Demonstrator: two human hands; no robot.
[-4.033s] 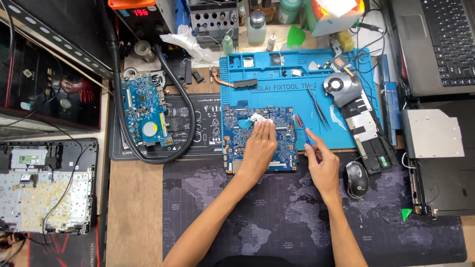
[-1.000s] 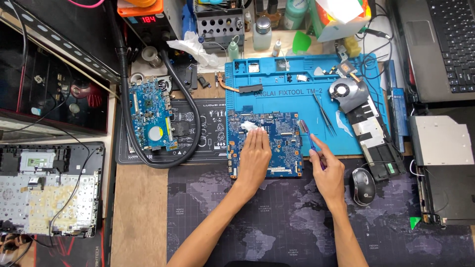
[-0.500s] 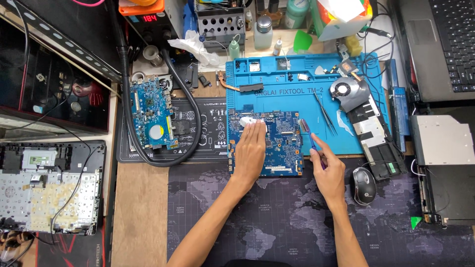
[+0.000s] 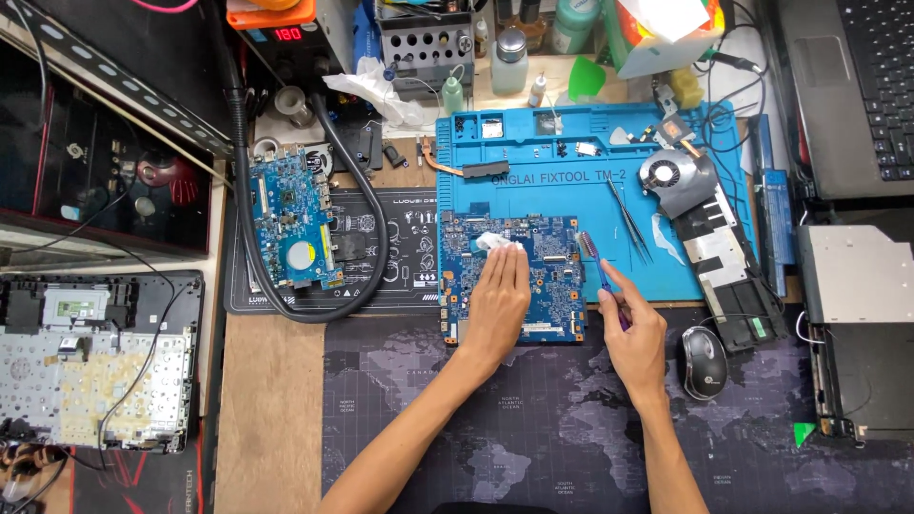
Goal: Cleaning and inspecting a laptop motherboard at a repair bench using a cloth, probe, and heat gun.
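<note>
A blue laptop circuit board lies at the front edge of a blue work mat. My left hand rests flat on the board, its fingertips pressing a small white wipe against it. Just right of the board, my right hand grips a small blue brush whose bristle head points up beside the board's right edge.
A second blue board lies at the left inside a loop of black hose. Tweezers, a cooling fan with heat sink, a mouse, an optical drive, an opened laptop base and bottles surround the mat.
My left hand has slid the white wipe over the board, a little toward me and to the left. My right hand has brought the brush from the mat to the board's right edge.
</note>
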